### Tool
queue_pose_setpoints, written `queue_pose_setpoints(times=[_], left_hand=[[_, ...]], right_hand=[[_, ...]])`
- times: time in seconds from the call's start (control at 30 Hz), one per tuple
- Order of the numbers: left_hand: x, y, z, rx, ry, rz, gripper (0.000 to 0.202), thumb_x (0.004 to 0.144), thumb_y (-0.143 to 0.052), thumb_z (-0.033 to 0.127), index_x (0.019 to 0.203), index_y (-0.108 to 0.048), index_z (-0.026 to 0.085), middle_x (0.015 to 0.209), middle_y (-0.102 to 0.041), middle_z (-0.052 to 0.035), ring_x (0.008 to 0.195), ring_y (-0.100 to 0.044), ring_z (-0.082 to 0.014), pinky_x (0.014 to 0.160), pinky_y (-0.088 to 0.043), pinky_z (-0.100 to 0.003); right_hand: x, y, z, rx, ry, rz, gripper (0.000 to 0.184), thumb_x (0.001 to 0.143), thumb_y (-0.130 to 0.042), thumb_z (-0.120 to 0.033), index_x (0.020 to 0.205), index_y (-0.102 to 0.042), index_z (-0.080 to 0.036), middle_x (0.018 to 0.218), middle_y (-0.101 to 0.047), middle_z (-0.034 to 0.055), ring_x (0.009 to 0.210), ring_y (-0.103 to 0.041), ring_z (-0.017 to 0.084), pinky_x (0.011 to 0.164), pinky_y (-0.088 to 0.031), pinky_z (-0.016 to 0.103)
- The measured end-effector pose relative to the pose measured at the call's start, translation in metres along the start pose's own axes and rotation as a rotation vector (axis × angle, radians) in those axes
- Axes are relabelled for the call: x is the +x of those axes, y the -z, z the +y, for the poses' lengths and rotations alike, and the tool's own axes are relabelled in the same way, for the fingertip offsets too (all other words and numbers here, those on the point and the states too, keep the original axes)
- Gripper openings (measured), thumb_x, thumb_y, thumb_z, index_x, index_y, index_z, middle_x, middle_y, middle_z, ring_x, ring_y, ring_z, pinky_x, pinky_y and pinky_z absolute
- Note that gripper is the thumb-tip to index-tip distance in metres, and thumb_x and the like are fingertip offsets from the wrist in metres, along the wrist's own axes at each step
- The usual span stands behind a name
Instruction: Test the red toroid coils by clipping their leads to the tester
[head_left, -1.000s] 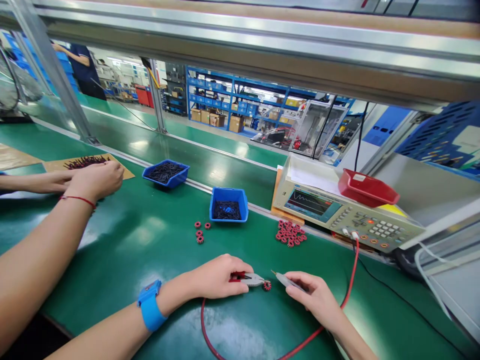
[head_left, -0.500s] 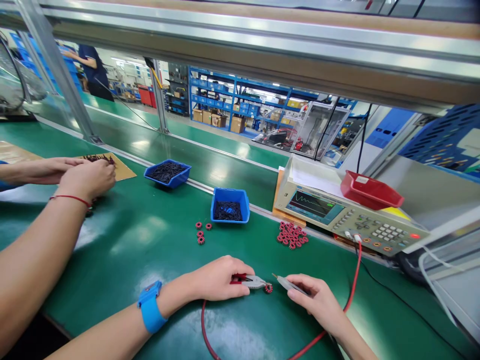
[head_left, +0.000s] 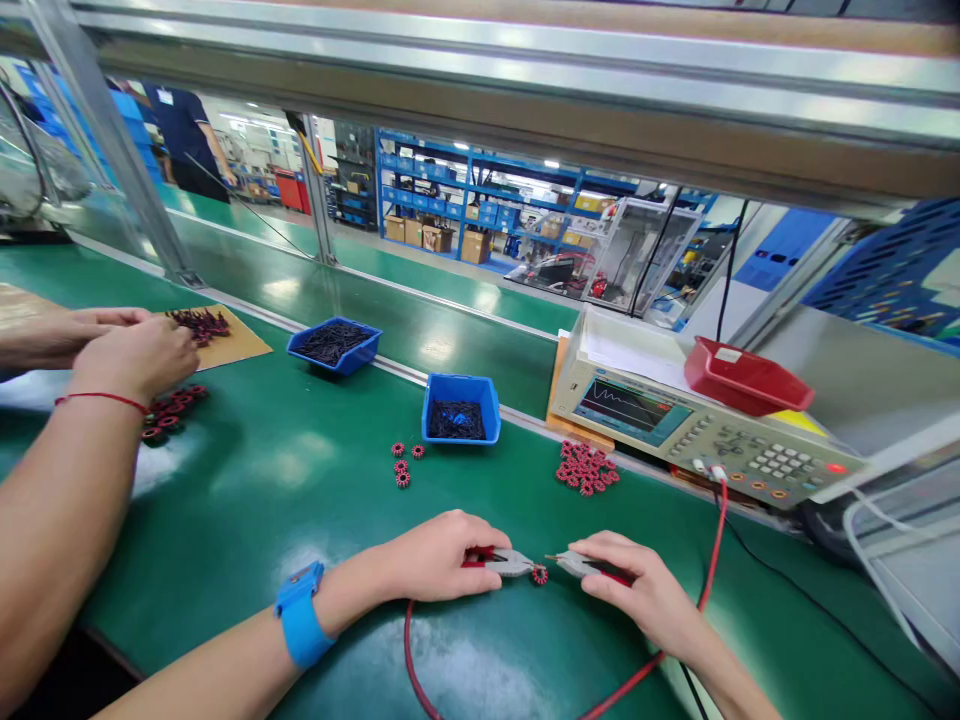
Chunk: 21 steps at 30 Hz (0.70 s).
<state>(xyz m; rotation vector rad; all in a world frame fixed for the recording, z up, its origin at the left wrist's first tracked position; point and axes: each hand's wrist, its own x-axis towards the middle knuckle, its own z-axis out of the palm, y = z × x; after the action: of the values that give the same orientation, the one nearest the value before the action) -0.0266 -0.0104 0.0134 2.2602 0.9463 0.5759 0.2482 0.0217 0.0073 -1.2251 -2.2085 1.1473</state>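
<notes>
My left hand, with a blue wrist strap, is closed on a red-handled clip wired to a red cable. At that clip's tip is a small red-and-black wound ring. My right hand is closed on a second clip, its tip pointing left a short way from the ring. Several similar rings lie in a pile beyond my right hand, and a few more rings lie beyond my left.
A tester with a screen stands at the back right, a red bin on top. Two blue bins hold dark pieces. At left, a co-worker's hands work beside cardboard and rings. Red cable crosses the right side.
My right hand has shifted and turned its clip more level. The tester's green screen mark is now reddish. The co-worker's hands have moved left, uncovering dark red pieces.
</notes>
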Motion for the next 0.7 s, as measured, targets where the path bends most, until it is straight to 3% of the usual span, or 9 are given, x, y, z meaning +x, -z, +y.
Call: queue_pose_setpoints(times=[0.7], left_hand=[[0.0006, 0.0012, 0.0012, -0.007, 0.017, -0.026, 0.013, 0.08, -0.056, 0.02, 0.092, -0.06, 0.018, 0.074, -0.057, 0.0017, 0.065, -0.05, -0.0116, 0.059, -0.034, -0.02]], right_hand=[[0.0004, 0.0015, 0.0022, 0.026, 0.003, 0.005, 0.031, 0.076, -0.063, -0.042, 0.1, -0.068, -0.023, 0.101, -0.062, 0.0064, 0.093, -0.058, 0.02, 0.084, -0.043, 0.031]])
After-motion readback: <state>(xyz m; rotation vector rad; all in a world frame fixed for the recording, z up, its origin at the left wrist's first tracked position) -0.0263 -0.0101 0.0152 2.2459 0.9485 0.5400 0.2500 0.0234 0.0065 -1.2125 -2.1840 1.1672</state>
